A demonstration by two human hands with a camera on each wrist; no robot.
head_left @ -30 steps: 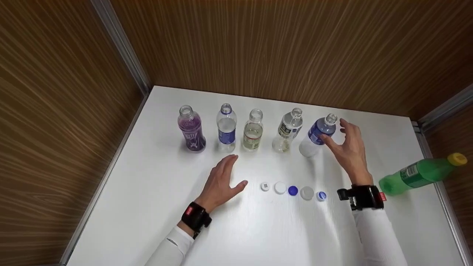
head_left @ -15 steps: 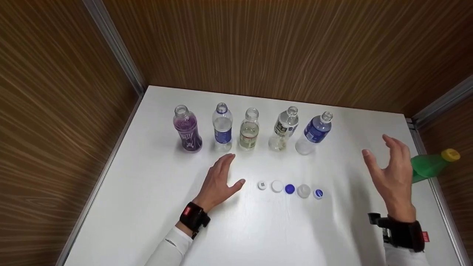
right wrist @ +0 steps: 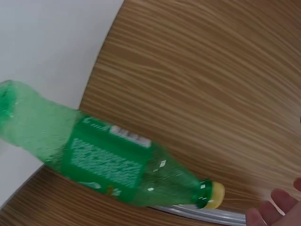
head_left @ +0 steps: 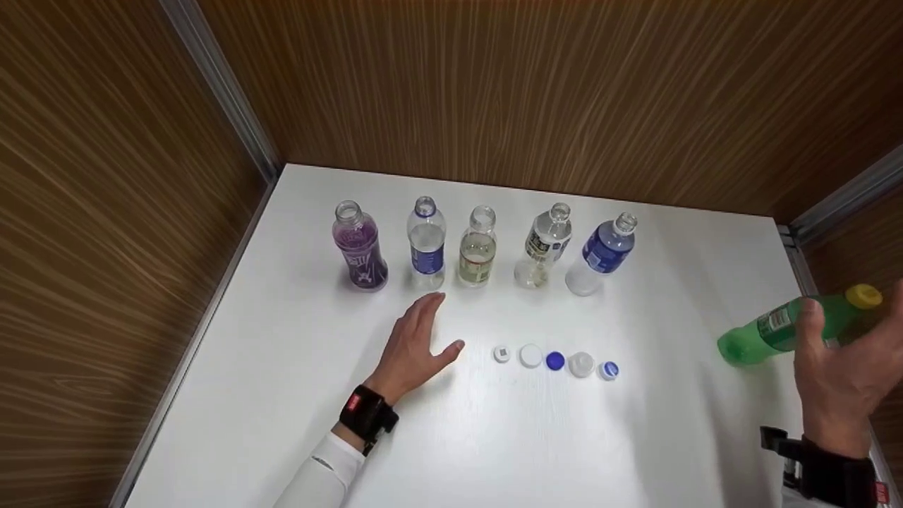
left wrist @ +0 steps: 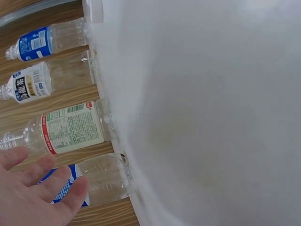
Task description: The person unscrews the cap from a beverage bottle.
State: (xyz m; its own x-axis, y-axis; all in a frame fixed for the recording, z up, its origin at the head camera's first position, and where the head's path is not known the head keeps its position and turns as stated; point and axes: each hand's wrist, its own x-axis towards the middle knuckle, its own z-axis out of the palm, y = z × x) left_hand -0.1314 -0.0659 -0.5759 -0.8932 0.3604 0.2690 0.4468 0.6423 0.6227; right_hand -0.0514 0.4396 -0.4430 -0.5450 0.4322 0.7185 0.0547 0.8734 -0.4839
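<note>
My right hand [head_left: 846, 374] is at the right edge of the head view, fingers spread and holding nothing. Nearest to it is a green bottle [head_left: 748, 343] with a yellow cap [head_left: 863, 296], partly hidden behind the thumb. In the right wrist view a gap shows between the fingertips [right wrist: 277, 207] and this capped green bottle [right wrist: 108, 160]. Over the table's left half my left hand [head_left: 409, 353] hovers or rests, thumb apart, gripping nothing. Just beyond its fingers stand a clear bottle with a blue label [head_left: 427, 257] and a bottle with a pale label [head_left: 477, 261], both uncapped.
Farther along the row are a purple bottle [head_left: 361, 247], a white-labelled bottle [head_left: 547, 243] and a blue-labelled bottle [head_left: 603, 250]. Several loose caps, among them a dark blue cap [head_left: 555, 360], lie in a line on the white table [head_left: 494, 444]. Wood-grain panels [head_left: 494, 92] enclose it.
My right hand has left the blue-labelled bottle at the row's right end and moved right, beside the green bottle. My left hand has stayed nearly still.
</note>
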